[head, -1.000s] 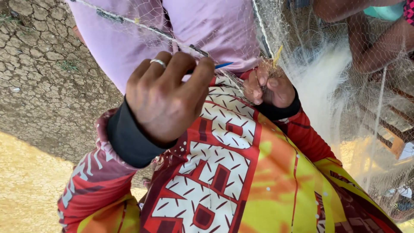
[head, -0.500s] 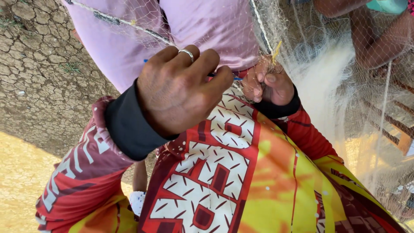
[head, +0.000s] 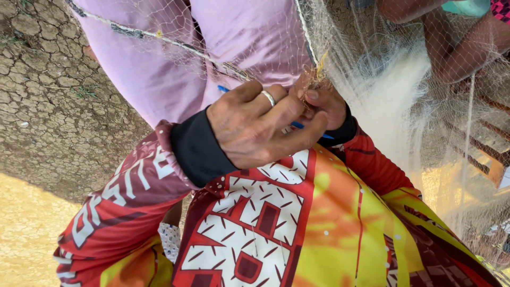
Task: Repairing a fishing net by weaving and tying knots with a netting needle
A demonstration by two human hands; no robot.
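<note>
While the left hand (head: 260,127) pinches the blue needle (head: 305,127), the right hand (head: 326,103) grips the net (head: 393,101); mesh should stay taut.

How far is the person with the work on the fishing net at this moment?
Done: I cannot tell which meshes are already finished. In hand: the left hand and right hand meet at one spot of the pale fishing net, pinching a yellowish strand, with a blue tool under the fingers. Left: much net lies bunched to the right.
</note>
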